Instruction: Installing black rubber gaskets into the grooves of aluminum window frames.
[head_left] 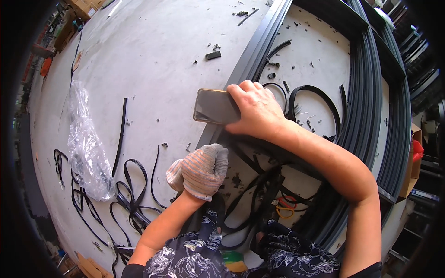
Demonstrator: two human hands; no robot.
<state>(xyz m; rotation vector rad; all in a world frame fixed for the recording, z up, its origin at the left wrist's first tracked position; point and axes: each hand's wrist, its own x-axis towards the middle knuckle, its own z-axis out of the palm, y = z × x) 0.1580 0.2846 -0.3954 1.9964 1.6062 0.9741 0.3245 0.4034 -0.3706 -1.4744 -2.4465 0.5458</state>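
Note:
In my bare right hand (pixel 257 111) is a smartphone (pixel 215 107) with a dark screen and a thin light rim. The fingers and thumb grip its right end, above the near part of a dark grey metal frame bar (pixel 249 55). My left hand (pixel 204 171) wears a striped knitted glove and is curled closed just below the phone, close to the bar. Whatever those gloved fingers may hold is hidden. Black rubber strips (pixel 266 178) lie tangled to the right of the left hand.
Several dark metal frames (pixel 366 92) lie side by side on the right. A crumpled clear plastic bag (pixel 88 143) and looped black strips (pixel 132 199) lie on the pale floor (pixel 153 60) at left. Scissors with orange and yellow handles (pixel 286 208) rest near my legs. A cardboard box (pixel 410 171) stands at far right.

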